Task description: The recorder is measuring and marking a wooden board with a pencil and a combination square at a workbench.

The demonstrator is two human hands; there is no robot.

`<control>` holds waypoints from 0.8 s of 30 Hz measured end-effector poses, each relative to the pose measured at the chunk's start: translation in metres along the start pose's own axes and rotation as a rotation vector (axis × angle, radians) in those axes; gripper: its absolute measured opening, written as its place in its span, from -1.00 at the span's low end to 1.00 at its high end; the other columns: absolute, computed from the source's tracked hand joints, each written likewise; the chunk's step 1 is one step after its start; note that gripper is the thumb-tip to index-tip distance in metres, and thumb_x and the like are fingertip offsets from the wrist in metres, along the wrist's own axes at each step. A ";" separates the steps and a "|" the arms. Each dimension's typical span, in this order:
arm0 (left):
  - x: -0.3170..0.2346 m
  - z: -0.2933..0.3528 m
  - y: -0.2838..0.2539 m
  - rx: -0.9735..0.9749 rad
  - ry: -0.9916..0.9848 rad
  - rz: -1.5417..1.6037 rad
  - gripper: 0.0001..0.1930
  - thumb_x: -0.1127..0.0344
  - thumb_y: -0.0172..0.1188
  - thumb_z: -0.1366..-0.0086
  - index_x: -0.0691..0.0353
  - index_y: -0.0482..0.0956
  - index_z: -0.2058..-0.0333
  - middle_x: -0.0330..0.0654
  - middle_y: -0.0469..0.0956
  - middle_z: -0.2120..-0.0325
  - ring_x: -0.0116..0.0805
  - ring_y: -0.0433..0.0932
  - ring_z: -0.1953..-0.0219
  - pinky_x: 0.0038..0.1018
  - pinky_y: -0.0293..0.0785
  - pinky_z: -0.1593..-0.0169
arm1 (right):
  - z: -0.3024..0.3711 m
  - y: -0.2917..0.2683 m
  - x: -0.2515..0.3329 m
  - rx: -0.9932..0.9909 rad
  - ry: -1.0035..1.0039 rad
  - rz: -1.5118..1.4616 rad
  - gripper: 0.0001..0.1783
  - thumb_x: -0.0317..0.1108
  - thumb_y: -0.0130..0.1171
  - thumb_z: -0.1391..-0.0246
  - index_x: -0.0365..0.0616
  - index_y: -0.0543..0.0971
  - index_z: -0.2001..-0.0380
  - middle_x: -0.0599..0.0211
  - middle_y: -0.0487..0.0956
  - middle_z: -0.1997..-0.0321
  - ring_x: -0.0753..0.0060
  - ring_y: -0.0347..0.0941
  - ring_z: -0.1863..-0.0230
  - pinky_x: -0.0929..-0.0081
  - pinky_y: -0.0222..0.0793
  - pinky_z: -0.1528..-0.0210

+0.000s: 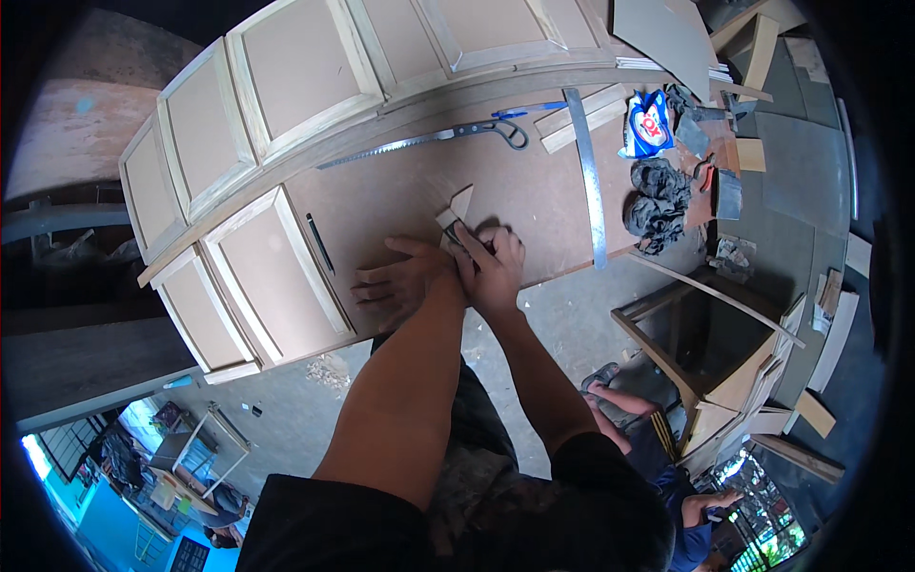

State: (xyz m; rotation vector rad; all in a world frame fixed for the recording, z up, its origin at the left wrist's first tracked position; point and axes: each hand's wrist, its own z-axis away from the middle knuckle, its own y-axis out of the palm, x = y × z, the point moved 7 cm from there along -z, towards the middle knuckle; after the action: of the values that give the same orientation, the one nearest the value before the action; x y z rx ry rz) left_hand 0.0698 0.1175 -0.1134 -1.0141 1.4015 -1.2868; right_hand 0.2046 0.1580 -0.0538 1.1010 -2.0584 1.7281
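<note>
Free room: bare brown desk between the hands and the handsaw.
Right flank: steel ruler, then dark cloth.
Left flank: black pencil beside framed panels.

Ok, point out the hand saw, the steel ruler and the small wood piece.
hand saw (410,143), head view, mid blade.
steel ruler (591,186), head view, middle of strip.
small wood piece (457,208), head view, its upper face.

A grey concrete floor runs under a large panelled wooden cabinet lying flat. To the right stands an open wooden frame box with loose boards leaning around it. Daylight falls from above; a bright window grille shows low right.
</note>
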 end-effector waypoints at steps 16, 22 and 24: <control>0.014 0.003 0.000 -0.081 -0.205 -0.068 -0.19 -0.18 0.18 -0.38 0.30 0.31 -0.39 0.31 0.17 -0.46 0.46 0.03 -0.55 0.46 -0.07 -0.50 | -0.010 0.018 -0.016 0.051 0.018 0.051 -0.60 -0.26 0.47 -0.16 0.14 0.81 -0.10 0.38 0.48 0.22 0.16 0.44 0.12 0.14 0.30 0.05; 0.013 0.002 -0.008 -0.084 -0.199 -0.058 -0.19 -0.18 0.18 -0.38 0.30 0.30 -0.39 0.31 0.16 -0.46 0.46 0.03 -0.55 0.46 -0.07 -0.50 | -0.040 0.024 -0.012 0.037 0.003 0.007 -0.57 -0.25 0.48 -0.16 0.07 0.80 -0.12 0.31 0.47 0.22 0.13 0.42 0.12 0.13 0.31 0.05; 0.012 0.001 -0.007 -0.073 -0.194 -0.053 -0.19 -0.18 0.18 -0.38 0.30 0.30 -0.39 0.31 0.16 -0.46 0.46 0.02 -0.55 0.46 -0.08 -0.50 | -0.034 0.017 -0.008 0.101 0.001 -0.048 -0.55 -0.25 0.50 -0.15 0.04 0.79 -0.14 0.29 0.49 0.20 0.11 0.44 0.10 0.13 0.35 0.03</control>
State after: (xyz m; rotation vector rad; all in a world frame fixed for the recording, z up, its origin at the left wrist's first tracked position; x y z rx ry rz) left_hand 0.0681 0.1044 -0.1075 -1.1990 1.2883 -1.1487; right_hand 0.1891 0.1931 -0.0620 1.1689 -1.9465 1.8260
